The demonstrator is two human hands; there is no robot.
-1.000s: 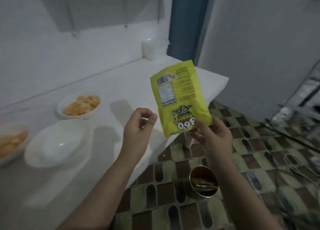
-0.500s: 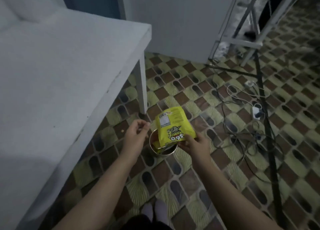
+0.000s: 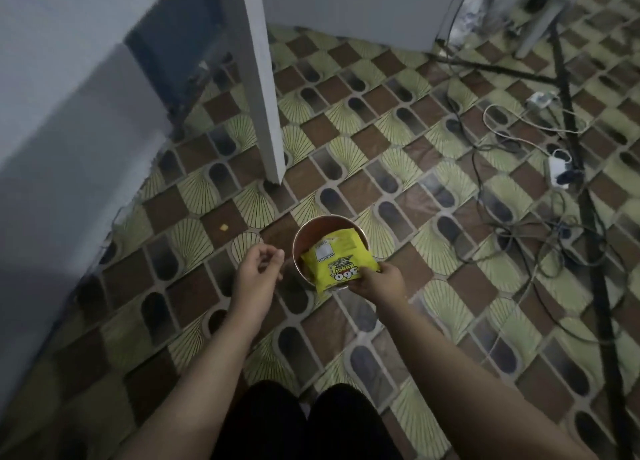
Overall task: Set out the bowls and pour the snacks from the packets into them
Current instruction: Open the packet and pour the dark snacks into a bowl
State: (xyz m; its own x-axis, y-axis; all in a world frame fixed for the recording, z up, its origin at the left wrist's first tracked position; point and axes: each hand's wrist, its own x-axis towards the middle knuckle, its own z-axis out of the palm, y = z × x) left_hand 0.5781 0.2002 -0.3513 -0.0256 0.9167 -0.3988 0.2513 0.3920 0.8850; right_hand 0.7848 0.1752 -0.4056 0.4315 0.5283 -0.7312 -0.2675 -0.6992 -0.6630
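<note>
My right hand [image 3: 379, 281] grips a flat yellow snack packet [image 3: 337, 264] by its lower corner, holding it upside down over the mouth of a round metal can [image 3: 311, 231] that stands on the floor. The packet's upper end reaches into the can. To the left of the can, my left hand [image 3: 258, 272] hovers with fingers loosely curled, thumb and fingertips pinched together; I cannot see anything in it. The bowls are out of view.
A white table leg [image 3: 263, 89] stands just behind the can, with the table edge [image 3: 69, 148] running along the left. Tangled cables and a power strip [image 3: 557, 170] lie on the patterned floor at the right. A small yellow crumb [image 3: 224, 228] rests on a tile.
The view has swung down from the tabletop and bowls to the floor. My right hand has lowered the packet from chest height into the can's mouth. My left hand followed beside it.
</note>
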